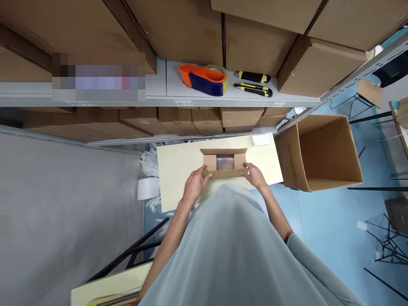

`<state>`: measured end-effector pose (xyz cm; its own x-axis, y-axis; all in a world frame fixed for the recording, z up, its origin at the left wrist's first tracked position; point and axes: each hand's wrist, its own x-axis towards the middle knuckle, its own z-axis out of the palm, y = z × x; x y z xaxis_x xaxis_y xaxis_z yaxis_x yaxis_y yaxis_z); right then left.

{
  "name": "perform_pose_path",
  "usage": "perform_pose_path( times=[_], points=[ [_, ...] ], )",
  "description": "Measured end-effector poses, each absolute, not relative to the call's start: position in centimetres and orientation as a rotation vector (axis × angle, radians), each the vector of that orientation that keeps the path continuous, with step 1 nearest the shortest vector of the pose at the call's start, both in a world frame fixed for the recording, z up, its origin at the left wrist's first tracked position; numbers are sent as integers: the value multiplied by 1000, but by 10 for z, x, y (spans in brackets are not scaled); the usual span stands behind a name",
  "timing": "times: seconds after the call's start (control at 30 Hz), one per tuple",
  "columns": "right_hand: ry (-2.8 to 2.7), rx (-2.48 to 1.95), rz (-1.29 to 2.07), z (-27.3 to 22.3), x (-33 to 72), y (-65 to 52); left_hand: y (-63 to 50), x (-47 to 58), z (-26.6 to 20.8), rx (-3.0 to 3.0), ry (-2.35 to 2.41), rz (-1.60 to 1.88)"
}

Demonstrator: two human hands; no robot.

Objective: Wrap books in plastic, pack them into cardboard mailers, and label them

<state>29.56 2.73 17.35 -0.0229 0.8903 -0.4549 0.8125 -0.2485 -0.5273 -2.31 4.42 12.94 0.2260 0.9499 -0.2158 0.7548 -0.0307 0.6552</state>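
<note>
A small cardboard box (209, 162) stands on the cream tabletop (181, 170) with its top flaps apart. Something greyish and shiny shows in the gap between its side flaps; I cannot make out what it is. My left hand (195, 183) pinches the left end of the box's near flap, thumb on the near side. At the right end of the same flap, my right hand (254, 175) holds on with thumb and fingers. A strip along this flap looks yellowish, and its far flap is folded up.
On the shelf above lie an orange and blue tape dispenser (204, 80) and black-yellow utility knives (254, 77). Larger cartons (178, 34) fill the shelves. To the right stands a big open carton (325, 148). A white label (261, 140) lies on the tabletop.
</note>
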Motion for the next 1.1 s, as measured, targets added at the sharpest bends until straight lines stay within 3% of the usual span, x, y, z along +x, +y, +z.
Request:
perform_pose_path(
  times=[0.13, 0.5, 1.1],
  points=[
    [-1722, -2289, 900, 169, 294, 41, 68, -23, 129, 1803, 1721, 387],
    [-1663, -2041, 937, 172, 309, 43, 73, -23, 144, 1972, 1556, 499],
    [-1428, -2389, 1068, 162, 290, 61, 84, -7, 122, 1467, 1802, 477]
  ],
)
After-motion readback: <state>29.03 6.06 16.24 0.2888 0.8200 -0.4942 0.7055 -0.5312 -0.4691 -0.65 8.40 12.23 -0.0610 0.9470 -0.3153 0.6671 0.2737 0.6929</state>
